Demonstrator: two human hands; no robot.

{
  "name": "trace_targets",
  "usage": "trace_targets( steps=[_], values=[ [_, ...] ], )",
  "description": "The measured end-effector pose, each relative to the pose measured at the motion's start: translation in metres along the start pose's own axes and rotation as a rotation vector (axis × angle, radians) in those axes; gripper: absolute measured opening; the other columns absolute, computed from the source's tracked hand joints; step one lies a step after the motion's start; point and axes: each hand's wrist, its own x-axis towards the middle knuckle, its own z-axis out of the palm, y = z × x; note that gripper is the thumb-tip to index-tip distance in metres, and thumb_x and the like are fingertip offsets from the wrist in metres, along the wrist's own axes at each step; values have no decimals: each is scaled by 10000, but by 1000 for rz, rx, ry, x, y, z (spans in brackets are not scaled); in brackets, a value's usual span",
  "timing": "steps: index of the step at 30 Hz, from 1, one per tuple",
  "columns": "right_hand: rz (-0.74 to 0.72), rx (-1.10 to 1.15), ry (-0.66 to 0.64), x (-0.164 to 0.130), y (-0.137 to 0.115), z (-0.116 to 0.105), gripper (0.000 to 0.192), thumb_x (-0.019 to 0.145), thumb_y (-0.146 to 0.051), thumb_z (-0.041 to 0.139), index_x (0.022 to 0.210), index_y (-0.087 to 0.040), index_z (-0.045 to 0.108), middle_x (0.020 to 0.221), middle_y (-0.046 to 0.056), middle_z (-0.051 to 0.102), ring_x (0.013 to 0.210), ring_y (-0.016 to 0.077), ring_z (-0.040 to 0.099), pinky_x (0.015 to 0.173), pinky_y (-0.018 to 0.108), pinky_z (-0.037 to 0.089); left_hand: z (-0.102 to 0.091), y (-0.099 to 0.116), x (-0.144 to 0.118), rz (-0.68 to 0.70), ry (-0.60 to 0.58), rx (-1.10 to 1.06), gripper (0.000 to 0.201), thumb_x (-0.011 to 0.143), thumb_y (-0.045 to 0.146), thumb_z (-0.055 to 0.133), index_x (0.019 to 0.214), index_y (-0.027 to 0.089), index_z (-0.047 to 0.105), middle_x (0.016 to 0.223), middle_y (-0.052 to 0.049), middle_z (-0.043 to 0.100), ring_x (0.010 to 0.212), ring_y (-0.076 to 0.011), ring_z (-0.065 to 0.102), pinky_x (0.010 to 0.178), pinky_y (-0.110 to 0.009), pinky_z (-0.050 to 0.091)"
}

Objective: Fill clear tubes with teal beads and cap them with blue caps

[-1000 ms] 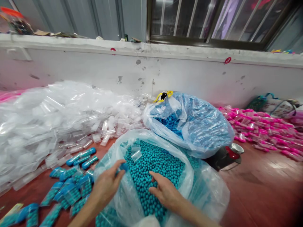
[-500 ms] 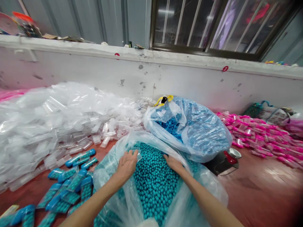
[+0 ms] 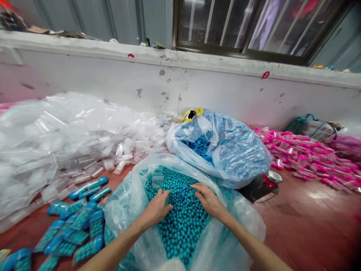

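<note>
A clear plastic bag (image 3: 127, 199) in front of me is open and full of small teal beads (image 3: 180, 226). Both my hands lie palm down on the beads. My left hand (image 3: 156, 207) has its fingers spread and slightly bent into them. My right hand (image 3: 208, 201) lies flat, its fingertips a little right of a small clear tube with a blue cap (image 3: 183, 191) that sticks out of the beads between my hands. An empty clear tube (image 3: 157, 180) lies on the beads just beyond my left hand. Neither hand grips anything that I can see.
A second bag holding blue beads (image 3: 234, 150) stands behind, touching the first. A big heap of empty clear tubes (image 3: 56, 139) fills the left. Filled blue-capped tubes (image 3: 79, 226) lie at the front left and pink ones (image 3: 304, 158) at the right. A dark jar with a red lid (image 3: 265, 184) lies beside the bags.
My left hand no longer has the blue-capped piece it held a second ago. Both hands went to the far side of the beads, then drew back toward the middle.
</note>
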Motion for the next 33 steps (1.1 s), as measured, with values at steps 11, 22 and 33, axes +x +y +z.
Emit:
trace_targets(
  steps=[11,22,33],
  values=[
    [44,-634,-48,31,-43,13,280,856,-207,406,1111,-228,518,1040,89,594,913,221,551,723,320,410,-7,-3,-18,27,8,-58,537,707,66,372,1232,170,408,1177,-73,508,1066,-177,480,919,-291,348],
    [-189,-811,-173,6,-19,23,215,834,-91,375,783,-183,563,784,62,600,776,210,525,713,333,352,18,25,-18,-55,-28,207,370,756,212,453,1124,182,475,1067,-98,559,990,-227,525,856,-340,383],
    [84,-184,-104,-2,-41,33,215,886,-204,316,925,-199,527,757,11,636,700,142,590,602,215,378,16,26,-2,-403,-152,-866,462,728,359,358,1151,182,418,681,19,541,435,-88,464,427,-200,341]
  ],
)
